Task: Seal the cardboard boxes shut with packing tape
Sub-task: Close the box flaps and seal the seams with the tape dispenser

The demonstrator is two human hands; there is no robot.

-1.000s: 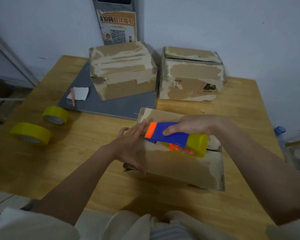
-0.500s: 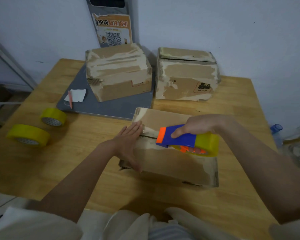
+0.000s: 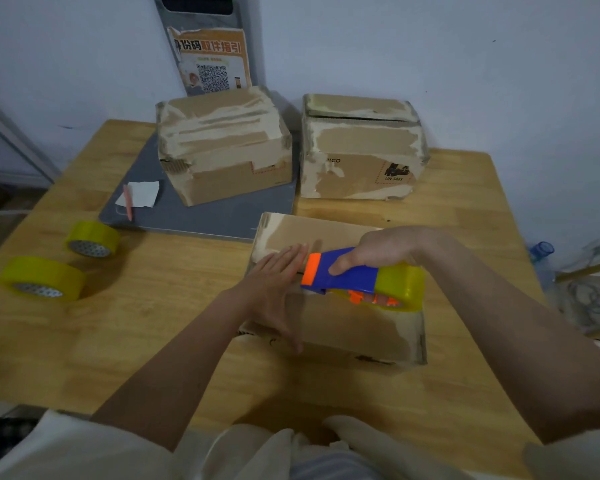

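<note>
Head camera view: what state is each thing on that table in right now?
Near box: flaps down, left hand pressing flat on it.
Tape dispenser: gripped by right hand, over the box top.
Right back box: lid slightly gapped.
Two tape rolls: lying unused.

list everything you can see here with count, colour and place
cardboard boxes: 3, brown; one near, two at back
tape dispenser: 1, blue, orange, yellow roll; over near box
tape rolls: 2, yellow, table left
grey board: 1, under back-left box
paper: 1, white, on board
pen: 1, red, on board
table: 1, wooden
poster: 1, orange, wall
bottle: 1, blue, right edge
left hand: flat on near box
right hand: holds dispenser
</note>
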